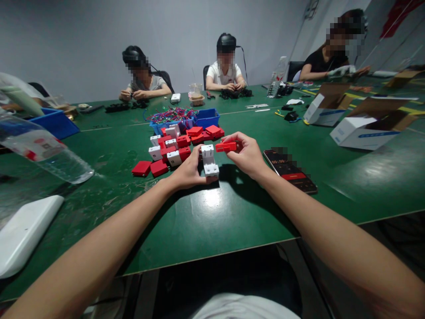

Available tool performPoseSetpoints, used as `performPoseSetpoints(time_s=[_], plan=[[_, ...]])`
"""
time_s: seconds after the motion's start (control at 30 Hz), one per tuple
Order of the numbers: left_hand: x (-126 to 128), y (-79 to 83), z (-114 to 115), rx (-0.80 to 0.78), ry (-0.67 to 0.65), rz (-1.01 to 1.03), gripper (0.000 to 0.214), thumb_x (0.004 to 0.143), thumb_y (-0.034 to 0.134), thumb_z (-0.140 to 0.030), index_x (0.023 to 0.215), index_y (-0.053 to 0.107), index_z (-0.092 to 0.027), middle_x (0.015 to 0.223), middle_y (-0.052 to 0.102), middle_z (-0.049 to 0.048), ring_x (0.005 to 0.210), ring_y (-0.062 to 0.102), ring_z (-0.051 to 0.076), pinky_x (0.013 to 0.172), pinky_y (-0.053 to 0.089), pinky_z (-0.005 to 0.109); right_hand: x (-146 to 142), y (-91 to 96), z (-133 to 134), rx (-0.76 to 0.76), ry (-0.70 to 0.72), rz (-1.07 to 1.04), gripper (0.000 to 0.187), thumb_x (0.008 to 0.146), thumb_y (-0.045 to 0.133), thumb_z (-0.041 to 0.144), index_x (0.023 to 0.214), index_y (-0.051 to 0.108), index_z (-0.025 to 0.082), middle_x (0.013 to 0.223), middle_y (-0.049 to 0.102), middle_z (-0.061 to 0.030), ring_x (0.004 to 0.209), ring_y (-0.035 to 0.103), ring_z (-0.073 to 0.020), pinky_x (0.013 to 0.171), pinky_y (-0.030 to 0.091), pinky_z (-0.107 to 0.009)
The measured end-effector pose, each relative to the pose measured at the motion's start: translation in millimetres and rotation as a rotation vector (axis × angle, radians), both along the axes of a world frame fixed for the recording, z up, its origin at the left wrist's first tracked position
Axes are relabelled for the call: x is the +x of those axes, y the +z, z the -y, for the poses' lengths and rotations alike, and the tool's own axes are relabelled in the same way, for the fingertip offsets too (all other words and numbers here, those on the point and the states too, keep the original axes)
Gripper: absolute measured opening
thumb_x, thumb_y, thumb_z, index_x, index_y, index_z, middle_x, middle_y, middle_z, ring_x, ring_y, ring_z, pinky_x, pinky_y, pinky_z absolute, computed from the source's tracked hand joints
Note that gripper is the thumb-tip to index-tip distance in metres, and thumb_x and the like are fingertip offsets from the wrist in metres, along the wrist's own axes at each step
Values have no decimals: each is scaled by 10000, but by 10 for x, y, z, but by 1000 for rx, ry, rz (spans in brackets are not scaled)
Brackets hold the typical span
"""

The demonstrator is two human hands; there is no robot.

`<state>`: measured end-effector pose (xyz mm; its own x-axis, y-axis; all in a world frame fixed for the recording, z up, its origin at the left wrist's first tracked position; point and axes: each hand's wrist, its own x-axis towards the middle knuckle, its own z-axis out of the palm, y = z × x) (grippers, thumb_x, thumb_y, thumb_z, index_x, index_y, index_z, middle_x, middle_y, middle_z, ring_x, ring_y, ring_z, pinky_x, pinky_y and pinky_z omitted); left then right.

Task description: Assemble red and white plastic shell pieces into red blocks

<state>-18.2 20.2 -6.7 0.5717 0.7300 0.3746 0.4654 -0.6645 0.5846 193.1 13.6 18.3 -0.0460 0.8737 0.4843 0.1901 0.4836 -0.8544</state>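
My left hand (191, 170) is closed around a white plastic housing (210, 161), stepped in shape with screw holes, which looks like the base of a surge protector. Just to its right, my right hand (247, 153) pinches a red plastic module (226, 146) between thumb and fingers. A small gap separates the red module from the white housing. Beyond my left hand lies a cluster of similar parts: several loose red modules (142, 168) and several white housings with red pieces against them (173, 158).
Blue bins (206, 118), one heaped with coloured wires (174, 115), stand behind the parts. A phone (290, 170) lies to the right, with white cartons (365, 130) beyond. At left are a plastic bottle (46, 150) and a white device (28, 232). Several people sit across the green table (212, 230).
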Motion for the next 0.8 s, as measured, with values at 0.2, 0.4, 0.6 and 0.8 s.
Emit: performPoseSetpoints(time_s=[0.2, 0.4, 0.6, 0.8], plan=[[-2, -6, -6, -10, 5, 0, 944, 667, 814, -464, 1383, 266, -181, 1350, 488, 166, 1246, 548, 334, 1090, 448, 505, -9, 44, 18, -74, -21, -29, 229, 637, 644, 158, 853, 576, 198, 826, 671, -9, 753, 623, -166, 720, 502, -320], [-5, -15, -9, -18, 20, -13, 969, 657, 818, -474, 1389, 262, -169, 1327, 501, 171, 1222, 559, 340, 1072, 457, 514, -21, 44, 10, -209, 11, -156, 289, 696, 741, 330, 867, 547, 201, 777, 678, -4, 673, 629, -153, 565, 474, -273], [-7, -14, -6, -18, 19, -13, 964, 664, 820, -467, 1395, 261, -181, 1350, 495, 173, 1233, 557, 337, 1081, 449, 516, -39, 80, 29, -362, 74, -275, 261, 727, 731, 318, 846, 531, 199, 698, 683, 7, 591, 634, -126, 487, 409, -226], [6, 0, 6, -17, 6, 12, 958, 661, 821, -479, 1388, 270, -183, 1346, 508, 167, 1236, 562, 335, 1093, 443, 514, -43, 113, 63, -514, 204, -353, 293, 713, 741, 309, 844, 503, 200, 693, 677, 10, 528, 606, -109, 468, 386, -223]])
